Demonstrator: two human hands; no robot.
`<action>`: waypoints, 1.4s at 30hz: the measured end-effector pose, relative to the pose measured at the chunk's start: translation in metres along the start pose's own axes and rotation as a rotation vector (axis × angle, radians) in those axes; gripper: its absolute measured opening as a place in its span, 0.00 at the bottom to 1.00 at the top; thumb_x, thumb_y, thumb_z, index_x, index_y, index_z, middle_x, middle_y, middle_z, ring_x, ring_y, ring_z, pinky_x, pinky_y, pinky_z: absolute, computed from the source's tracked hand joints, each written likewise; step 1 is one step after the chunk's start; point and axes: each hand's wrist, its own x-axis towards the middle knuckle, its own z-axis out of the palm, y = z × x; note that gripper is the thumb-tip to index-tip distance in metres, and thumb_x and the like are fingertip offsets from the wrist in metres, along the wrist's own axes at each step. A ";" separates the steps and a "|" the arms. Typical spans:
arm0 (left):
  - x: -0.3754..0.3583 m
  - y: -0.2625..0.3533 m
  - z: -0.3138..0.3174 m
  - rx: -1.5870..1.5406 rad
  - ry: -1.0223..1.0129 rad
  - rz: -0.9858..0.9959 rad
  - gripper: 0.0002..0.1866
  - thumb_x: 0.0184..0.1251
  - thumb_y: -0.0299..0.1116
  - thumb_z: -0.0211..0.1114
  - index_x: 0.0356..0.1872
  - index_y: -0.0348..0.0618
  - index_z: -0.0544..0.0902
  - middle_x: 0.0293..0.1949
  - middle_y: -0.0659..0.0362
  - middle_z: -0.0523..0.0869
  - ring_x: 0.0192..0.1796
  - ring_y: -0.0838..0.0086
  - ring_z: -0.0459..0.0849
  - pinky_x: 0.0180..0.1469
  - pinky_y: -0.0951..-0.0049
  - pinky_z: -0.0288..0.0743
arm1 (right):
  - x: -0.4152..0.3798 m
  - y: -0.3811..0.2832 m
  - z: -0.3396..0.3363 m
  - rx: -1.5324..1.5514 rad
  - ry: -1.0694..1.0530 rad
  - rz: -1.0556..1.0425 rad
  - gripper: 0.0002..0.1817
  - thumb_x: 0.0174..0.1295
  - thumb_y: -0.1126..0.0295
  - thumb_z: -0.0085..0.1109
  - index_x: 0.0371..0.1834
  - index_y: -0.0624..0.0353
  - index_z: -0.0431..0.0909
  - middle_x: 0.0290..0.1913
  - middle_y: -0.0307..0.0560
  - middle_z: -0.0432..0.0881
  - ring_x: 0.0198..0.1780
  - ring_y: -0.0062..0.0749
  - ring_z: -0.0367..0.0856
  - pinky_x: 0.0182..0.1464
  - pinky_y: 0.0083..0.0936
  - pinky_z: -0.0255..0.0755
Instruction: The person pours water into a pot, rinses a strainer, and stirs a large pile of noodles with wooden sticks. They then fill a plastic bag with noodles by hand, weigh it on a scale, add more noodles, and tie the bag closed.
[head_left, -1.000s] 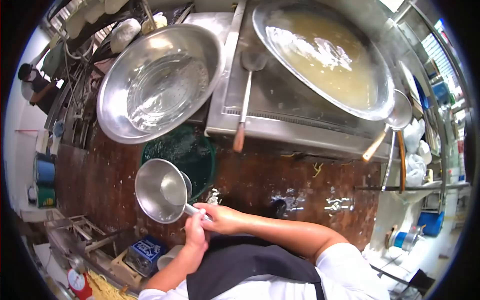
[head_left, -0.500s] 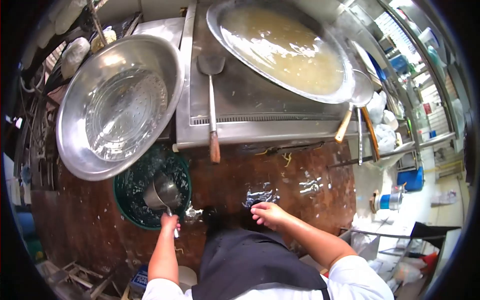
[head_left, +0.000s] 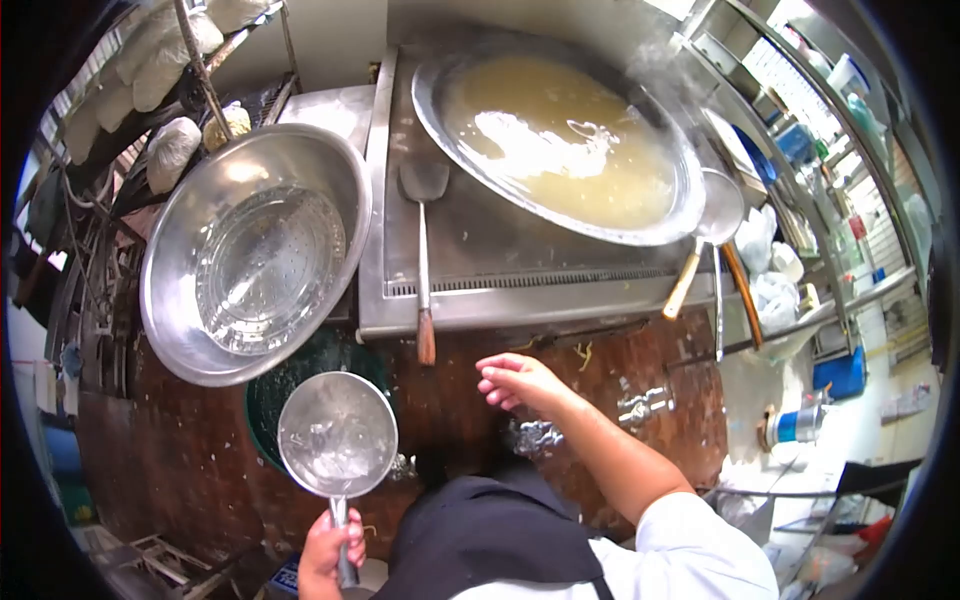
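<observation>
My left hand (head_left: 332,548) is wrapped round the handle of a round metal dipper (head_left: 338,435). Shiny, clear-looking liquid shows in its bowl. Behind the dipper, and partly covered by it, stands a dark green bucket (head_left: 262,415) on the floor. Above the bucket, a large steel basin (head_left: 170,270) with water in it leans towards me. My right hand (head_left: 520,383) hangs in the air before the stove's front edge, holding nothing, its fingers loosely bent and apart. A turner (head_left: 424,265) with a wooden grip lies on the stove nearest to that hand.
A wide pan (head_left: 430,120) of cloudy yellowish liquid steams on the steel stove (head_left: 540,300). At its right rest a round-headed ladle (head_left: 718,205) and other long handles. Racks with bags (head_left: 172,152) stand left, metal shelves right. The brown floor (head_left: 200,480) looks wet.
My left hand has lifted the dipper from inside the green bucket and drawn it nearer to me, bowl level. My right hand has risen slightly towards the stove. The view has tilted up.
</observation>
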 end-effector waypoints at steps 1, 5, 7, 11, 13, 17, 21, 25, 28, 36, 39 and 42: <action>-0.011 0.008 0.010 0.015 -0.015 -0.008 0.16 0.56 0.23 0.66 0.46 0.42 0.73 0.21 0.59 0.73 0.17 0.71 0.74 0.18 0.68 0.70 | 0.009 -0.016 -0.003 -0.007 -0.014 -0.035 0.23 0.68 0.54 0.61 0.61 0.52 0.76 0.43 0.34 0.84 0.37 0.14 0.81 0.38 0.16 0.74; -0.032 0.037 0.085 0.107 0.060 0.229 0.21 0.57 0.28 0.65 0.51 0.36 0.71 0.19 0.61 0.69 0.14 0.75 0.68 0.14 0.75 0.65 | 0.072 -0.075 -0.007 -0.006 -0.112 -0.190 0.22 0.67 0.54 0.61 0.59 0.53 0.76 0.40 0.33 0.83 0.35 0.14 0.80 0.35 0.15 0.72; -0.014 0.056 0.097 0.126 0.048 0.305 0.19 0.52 0.26 0.66 0.45 0.38 0.71 0.17 0.59 0.70 0.11 0.72 0.70 0.13 0.67 0.69 | 0.108 -0.102 -0.001 0.000 -0.128 -0.205 0.20 0.66 0.55 0.61 0.56 0.53 0.77 0.38 0.34 0.83 0.34 0.16 0.80 0.33 0.17 0.72; 0.034 0.111 0.146 0.423 0.103 0.462 0.20 0.53 0.28 0.67 0.45 0.36 0.70 0.19 0.59 0.74 0.13 0.74 0.75 0.15 0.75 0.71 | 0.194 -0.138 0.012 0.059 -0.103 -0.231 0.13 0.66 0.61 0.60 0.49 0.53 0.79 0.32 0.34 0.80 0.28 0.20 0.78 0.25 0.22 0.70; 0.062 0.136 0.175 0.600 0.215 0.513 0.19 0.54 0.28 0.67 0.44 0.35 0.70 0.20 0.61 0.74 0.14 0.77 0.74 0.16 0.77 0.70 | 0.220 -0.149 0.018 0.038 -0.079 -0.238 0.11 0.65 0.61 0.60 0.47 0.52 0.81 0.31 0.34 0.80 0.26 0.19 0.77 0.25 0.22 0.70; 0.114 0.168 0.201 0.729 0.285 0.520 0.17 0.55 0.29 0.66 0.44 0.38 0.72 0.21 0.62 0.73 0.14 0.79 0.72 0.16 0.78 0.69 | 0.304 -0.140 0.025 -0.069 0.049 -0.410 0.12 0.63 0.62 0.60 0.43 0.57 0.83 0.28 0.43 0.83 0.27 0.31 0.80 0.28 0.33 0.73; 0.137 0.180 0.215 0.612 0.282 0.467 0.16 0.56 0.28 0.66 0.45 0.39 0.73 0.21 0.61 0.74 0.14 0.78 0.73 0.15 0.78 0.69 | 0.281 -0.143 0.000 -0.247 0.215 -0.467 0.17 0.63 0.56 0.58 0.37 0.61 0.85 0.36 0.56 0.87 0.39 0.50 0.86 0.46 0.37 0.76; 0.138 0.182 0.226 0.582 0.207 0.397 0.17 0.56 0.29 0.66 0.46 0.39 0.72 0.21 0.61 0.74 0.14 0.77 0.73 0.15 0.77 0.70 | 0.163 -0.104 -0.071 -0.704 0.367 -0.673 0.18 0.62 0.57 0.59 0.45 0.59 0.83 0.46 0.55 0.85 0.52 0.49 0.82 0.54 0.39 0.75; 0.136 0.179 0.227 0.520 0.139 0.353 0.18 0.56 0.29 0.66 0.46 0.39 0.72 0.21 0.60 0.74 0.14 0.77 0.73 0.15 0.76 0.71 | 0.084 -0.045 -0.156 -0.989 0.813 -0.744 0.25 0.60 0.49 0.63 0.51 0.55 0.83 0.55 0.57 0.81 0.58 0.53 0.78 0.61 0.49 0.69; 0.126 0.164 0.229 0.470 0.076 0.335 0.20 0.56 0.28 0.67 0.47 0.37 0.70 0.20 0.60 0.75 0.13 0.76 0.73 0.14 0.76 0.71 | 0.107 -0.028 -0.229 -1.249 0.728 -0.135 0.48 0.62 0.35 0.52 0.73 0.66 0.61 0.74 0.65 0.61 0.75 0.55 0.58 0.74 0.53 0.48; 0.123 0.164 0.241 0.492 0.093 0.345 0.20 0.56 0.28 0.68 0.47 0.37 0.71 0.21 0.60 0.75 0.13 0.77 0.74 0.15 0.76 0.71 | 0.140 -0.072 -0.156 -0.931 0.249 -0.062 0.39 0.61 0.42 0.59 0.62 0.68 0.75 0.59 0.65 0.79 0.64 0.53 0.75 0.68 0.41 0.65; 0.131 0.160 0.250 0.731 0.214 0.361 0.19 0.57 0.28 0.69 0.47 0.38 0.73 0.22 0.63 0.75 0.16 0.80 0.73 0.17 0.79 0.71 | 0.188 -0.070 -0.091 -0.560 0.409 -0.534 0.26 0.61 0.52 0.61 0.50 0.66 0.83 0.47 0.64 0.85 0.53 0.55 0.83 0.59 0.38 0.74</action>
